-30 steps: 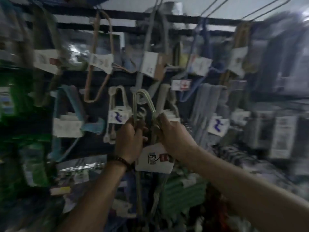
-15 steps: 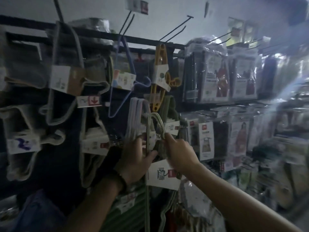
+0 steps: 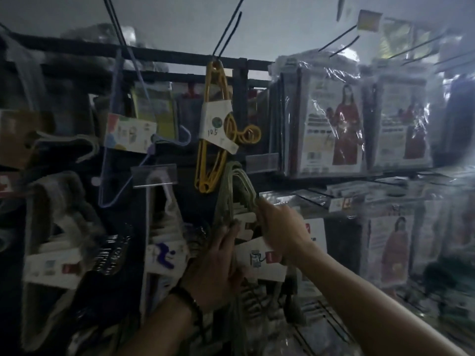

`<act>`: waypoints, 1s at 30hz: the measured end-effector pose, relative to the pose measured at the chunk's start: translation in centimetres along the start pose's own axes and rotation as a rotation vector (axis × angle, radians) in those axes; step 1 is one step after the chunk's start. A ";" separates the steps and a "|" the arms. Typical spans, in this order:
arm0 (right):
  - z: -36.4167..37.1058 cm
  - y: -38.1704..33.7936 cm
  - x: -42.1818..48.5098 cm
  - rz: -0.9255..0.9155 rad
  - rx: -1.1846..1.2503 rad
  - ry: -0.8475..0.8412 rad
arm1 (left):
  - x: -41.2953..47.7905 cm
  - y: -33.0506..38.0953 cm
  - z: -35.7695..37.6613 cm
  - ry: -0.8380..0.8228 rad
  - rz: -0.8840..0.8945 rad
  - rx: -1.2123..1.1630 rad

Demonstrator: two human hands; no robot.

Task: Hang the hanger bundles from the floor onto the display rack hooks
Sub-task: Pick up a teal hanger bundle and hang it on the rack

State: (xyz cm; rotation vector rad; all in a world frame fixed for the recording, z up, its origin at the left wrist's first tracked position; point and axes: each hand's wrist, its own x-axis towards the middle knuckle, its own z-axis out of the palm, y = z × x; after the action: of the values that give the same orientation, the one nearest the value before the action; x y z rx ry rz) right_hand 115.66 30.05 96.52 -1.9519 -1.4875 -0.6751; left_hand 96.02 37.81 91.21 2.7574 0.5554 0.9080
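Landmark here = the yellow hanger bundle [image 3: 213, 129], hanging off one of the long wire hooks [image 3: 228, 29] on the dark display rack [image 3: 164, 56]. Just below it and a bit to the right is the green hanger bundle [image 3: 232, 186], w/ its curved tops close to the yellow one's bottom end. The person has both hands on it. The right hand [image 3: 280, 227], below-right of the yellow bundle, has its grip closed on the green tops, fingers curled round them. The left hand [image 3: 218, 260], pretty much straight below the yellow bundle, has its grip wrapped round the green shafts lower down, back of the hand to the cam. Can't tell if the green bundle is actually on a hook or just held up against the rack, too dark + blurry there. Its white label card [image 3: 259, 258] shows between the two hands, partly covered by the right wrist. There's a dark bead bracelet [image 3: 191, 304] on the left wrist. Left of the yellow bundle hangs a lilac hanger [image 3: 115, 155] w/ a colourful card, and below-left of it a white hanger bundle [image 3: 164, 222]. Right of the yellow bundle: shiny bagged clothing packs [image 3: 331, 124] in rows.
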 end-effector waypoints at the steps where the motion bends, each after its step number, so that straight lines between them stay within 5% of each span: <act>1: 0.2 0.5 0.4 -0.007 -0.004 0.006 | 0.5 -0.3 0.6 0.026 0.008 0.019; 9: 0.1 3.3 0.3 -0.068 0.037 0.177 | 3.0 -0.3 2.0 0.126 0.139 0.163; 24: 4.7 6.4 2.0 -0.076 0.197 0.337 | 5.7 -0.2 1.7 0.021 0.120 0.330; 30: 5.9 5.8 5.5 -0.094 0.093 0.168 | 6.8 -1.9 2.0 -0.024 -0.005 0.347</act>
State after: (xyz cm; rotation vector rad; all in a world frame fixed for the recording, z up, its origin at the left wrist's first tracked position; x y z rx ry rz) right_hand 122.87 36.82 95.42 -1.7200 -1.4865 -0.7769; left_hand 101.69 42.14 92.71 3.0641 0.7812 0.8452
